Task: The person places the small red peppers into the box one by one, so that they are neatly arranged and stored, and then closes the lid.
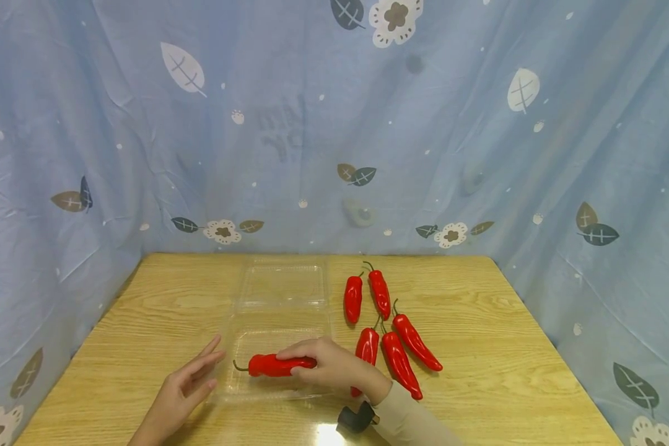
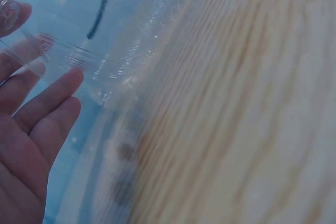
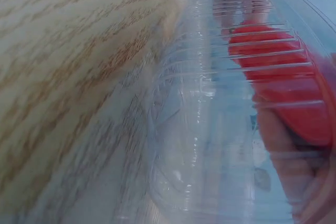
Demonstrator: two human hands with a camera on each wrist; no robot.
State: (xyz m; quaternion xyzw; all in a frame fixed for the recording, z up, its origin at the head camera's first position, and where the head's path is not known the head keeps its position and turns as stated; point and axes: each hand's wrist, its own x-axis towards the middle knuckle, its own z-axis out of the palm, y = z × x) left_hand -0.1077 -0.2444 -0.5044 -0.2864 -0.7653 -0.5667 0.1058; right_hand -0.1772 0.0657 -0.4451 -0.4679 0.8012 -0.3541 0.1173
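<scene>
A red chili pepper (image 1: 270, 365) with a curved green stem lies crosswise over the near half of a clear plastic clamshell box (image 1: 279, 319). My right hand (image 1: 329, 365) grips it by its right end, thumb on the near side and fingers over the top. Through the box's ribbed clear wall, the right wrist view shows the red pepper (image 3: 278, 72) beside the fingers. At the box's left edge, my left hand (image 1: 181, 390) holds nothing, its fingers relaxed and apart. The left wrist view has that hand (image 2: 31, 114) close against the clear plastic, with the pepper's stem (image 2: 100, 14) behind it.
Several more red chili peppers (image 1: 402, 365) lie on the wooden table (image 1: 479, 347) to the right of the box, some near my right forearm. The box's far half (image 1: 281, 285) lies flat toward the back edge. A blue patterned curtain (image 1: 290, 124) hangs behind and at both sides.
</scene>
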